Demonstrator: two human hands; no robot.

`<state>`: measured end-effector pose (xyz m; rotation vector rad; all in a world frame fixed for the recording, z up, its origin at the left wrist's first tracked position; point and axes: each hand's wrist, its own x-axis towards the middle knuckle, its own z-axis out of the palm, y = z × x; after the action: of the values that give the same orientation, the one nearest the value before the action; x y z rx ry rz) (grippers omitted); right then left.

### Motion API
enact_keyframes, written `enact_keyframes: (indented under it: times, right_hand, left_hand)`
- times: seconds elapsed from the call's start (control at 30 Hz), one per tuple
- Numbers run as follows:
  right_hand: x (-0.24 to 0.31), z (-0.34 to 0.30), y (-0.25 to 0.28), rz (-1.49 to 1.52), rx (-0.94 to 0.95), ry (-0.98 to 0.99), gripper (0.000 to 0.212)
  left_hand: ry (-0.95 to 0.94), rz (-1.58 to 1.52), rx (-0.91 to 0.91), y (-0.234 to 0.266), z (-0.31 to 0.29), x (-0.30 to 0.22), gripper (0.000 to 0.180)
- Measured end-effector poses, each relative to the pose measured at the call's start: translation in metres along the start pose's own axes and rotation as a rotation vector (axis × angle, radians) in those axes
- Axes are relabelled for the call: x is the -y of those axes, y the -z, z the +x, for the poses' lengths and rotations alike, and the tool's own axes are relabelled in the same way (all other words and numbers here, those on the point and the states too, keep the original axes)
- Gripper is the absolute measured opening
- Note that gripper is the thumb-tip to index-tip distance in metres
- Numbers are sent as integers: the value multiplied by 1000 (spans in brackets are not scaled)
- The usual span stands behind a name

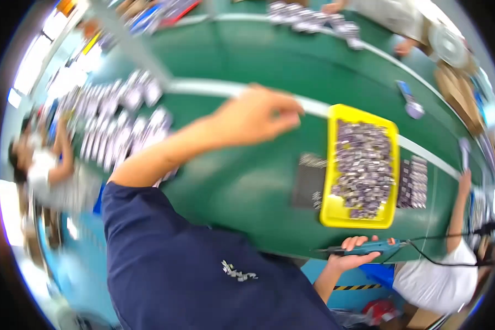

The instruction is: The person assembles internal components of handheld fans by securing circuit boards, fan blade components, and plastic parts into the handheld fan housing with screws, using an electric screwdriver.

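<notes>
My left hand (258, 116) is raised over the green table, left of the yellow tray. It is blurred; thumb and forefinger curl together in a pinch, and whatever is between them is too small to make out. My right hand (353, 257) is wrapped around a teal electric screwdriver (373, 248) at the table's near edge. The screwdriver lies level, its dark tip pointing left and a black cable running off to the right. Just beyond it stands the yellow tray (329, 212), heaped with small purplish and silvery parts (364, 165).
A dark pad (308, 186) with small parts lies left of the tray, and another set of parts (413, 182) lies right. Rows of pale purple pieces (124, 124) cover the table's left. A purple-and-blue handheld piece (411, 102) lies far right. Co-workers (435, 278) sit around the table (247, 192).
</notes>
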<state>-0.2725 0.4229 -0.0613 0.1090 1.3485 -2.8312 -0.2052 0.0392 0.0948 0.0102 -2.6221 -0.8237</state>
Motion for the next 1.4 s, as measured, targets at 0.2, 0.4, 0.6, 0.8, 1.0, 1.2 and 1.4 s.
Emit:
enact_keyframes:
  times: [0.2,0.4,0.6,0.8,1.0,1.2,1.4]
  right_hand:
    - [-6,-4,-1,32,45,-46,54]
    - [-4,-7,12,22,158,-72,44]
    - [3,-1,15,57,88,1,43]
    - [-11,-7,-14,85,56,-47,38]
    - [13,-82,-29,148,243,205,31]
    - [20,-29,-110,-723,369,-12,43]
    - [14,77,-145,-1163,548,9,39]
  left_hand:
    - [869,499,-502,117,-261,-8,28]
    - [871,569,-265,61,-344,-27,65]
    - [826,463,-345,35,-329,3,32]
    - [619,203,-371,43,-322,22,6]
    - [293,111,-235,25,-258,25,7]
    - [261,-164,-244,-23,-198,38,8]
    - [313,-365,-241,-64,-171,49,6]
